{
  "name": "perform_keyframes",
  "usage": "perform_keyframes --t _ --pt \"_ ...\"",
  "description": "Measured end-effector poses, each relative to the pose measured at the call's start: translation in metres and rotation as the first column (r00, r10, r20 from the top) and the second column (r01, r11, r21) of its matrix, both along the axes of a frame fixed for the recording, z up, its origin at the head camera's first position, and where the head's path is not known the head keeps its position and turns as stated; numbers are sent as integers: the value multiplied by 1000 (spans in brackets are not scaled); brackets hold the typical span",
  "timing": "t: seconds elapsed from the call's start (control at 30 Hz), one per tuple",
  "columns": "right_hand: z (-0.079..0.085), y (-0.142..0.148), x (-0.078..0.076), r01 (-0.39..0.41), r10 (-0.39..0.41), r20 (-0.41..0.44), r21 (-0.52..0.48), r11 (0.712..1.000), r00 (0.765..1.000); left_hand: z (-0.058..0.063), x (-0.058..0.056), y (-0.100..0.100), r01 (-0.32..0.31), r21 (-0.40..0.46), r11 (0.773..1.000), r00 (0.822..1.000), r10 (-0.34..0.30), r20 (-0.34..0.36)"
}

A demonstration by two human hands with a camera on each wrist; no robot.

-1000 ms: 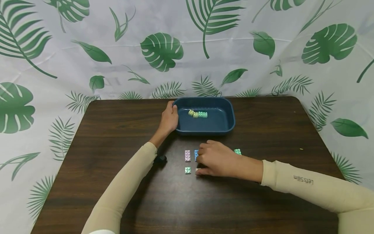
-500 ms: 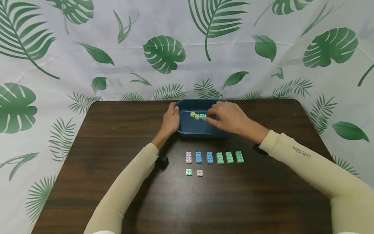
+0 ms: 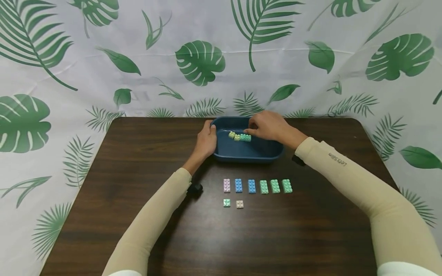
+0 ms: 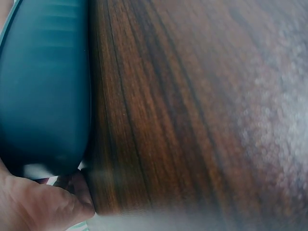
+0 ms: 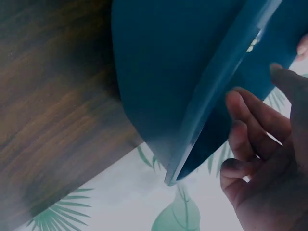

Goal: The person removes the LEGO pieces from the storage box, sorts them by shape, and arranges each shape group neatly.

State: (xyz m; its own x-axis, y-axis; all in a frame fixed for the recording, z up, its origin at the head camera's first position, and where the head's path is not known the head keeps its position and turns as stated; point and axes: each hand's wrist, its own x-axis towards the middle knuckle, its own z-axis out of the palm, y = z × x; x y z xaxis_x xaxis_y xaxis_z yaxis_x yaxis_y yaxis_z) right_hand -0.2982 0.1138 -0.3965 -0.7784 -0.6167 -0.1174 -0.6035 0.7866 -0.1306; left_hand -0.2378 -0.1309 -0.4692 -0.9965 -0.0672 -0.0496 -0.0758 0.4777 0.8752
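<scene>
A dark blue tray (image 3: pixel 247 158) stands at the far side of the table. My left hand (image 3: pixel 206 142) grips its left end, thumb over the rim; in the left wrist view the fingers tuck beneath the end wall. Over the tray's far right part hovers my right hand (image 3: pixel 271 125), fingers loosely bent. In the right wrist view its thumb and fingers (image 5: pixel 262 115) stand apart with nothing between them. Below the fingertips lie two yellow bricks (image 3: pixel 236 137) and green bricks (image 3: pixel 246 137), close together in the tray.
On the table is a row of a pink brick (image 3: pixel 226 185), two blue bricks (image 3: pixel 238 185) and three green bricks (image 3: pixel 275 186). Nearer lie a small green brick (image 3: pixel 226 203) and a beige brick (image 3: pixel 239 204). A leaf-print cloth (image 3: pixel 200 63) hangs behind.
My right hand has left the beige brick on the table and moved up into the tray, then slightly back and up over it. My left hand keeps holding the tray.
</scene>
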Motion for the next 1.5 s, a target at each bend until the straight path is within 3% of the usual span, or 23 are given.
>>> perform_keyframes --t 0.23,0.47,0.67,0.77,1.0,1.1,1.17,1.27,1.4,1.5 --pt "-2 4 -6 -9 1 80 96 995 997 -23 -21 0 -4 -18 1000 1000 4 6" --pt "-6 2 -5 -41 33 80 108 993 996 -1 -5 4 1 0 1000 1000 -1 -10" --pt "-10 1 -3 -63 57 54 122 991 997 5 0 5 0 2 1000 1000 0 -12" --pt "-11 0 -2 -68 63 43 126 990 997 4 0 4 0 7 1000 1000 0 -11" --pt "-13 -6 3 -91 93 -9 137 986 996 -19 -16 -4 0 6 1000 1000 0 12" --pt "-10 -6 9 -109 118 -53 142 984 992 -20 -16 -7 4 -4 1000 1000 -4 28" --pt "-7 -6 16 -122 136 -89 147 982 987 -13 -11 -7 11 8 1000 999 -11 32" --pt "-1 -2 29 -139 159 -136 142 980 978 -16 -12 -8 10 -9 1000 1000 -10 18" --pt "11 6 49 -150 173 -197 124 981 965 -8 -6 -6 19 -7 1000 1000 -19 12" --pt "21 12 64 -151 175 -247 115 982 953 5 2 -3 30 16 999 1000 -30 8"
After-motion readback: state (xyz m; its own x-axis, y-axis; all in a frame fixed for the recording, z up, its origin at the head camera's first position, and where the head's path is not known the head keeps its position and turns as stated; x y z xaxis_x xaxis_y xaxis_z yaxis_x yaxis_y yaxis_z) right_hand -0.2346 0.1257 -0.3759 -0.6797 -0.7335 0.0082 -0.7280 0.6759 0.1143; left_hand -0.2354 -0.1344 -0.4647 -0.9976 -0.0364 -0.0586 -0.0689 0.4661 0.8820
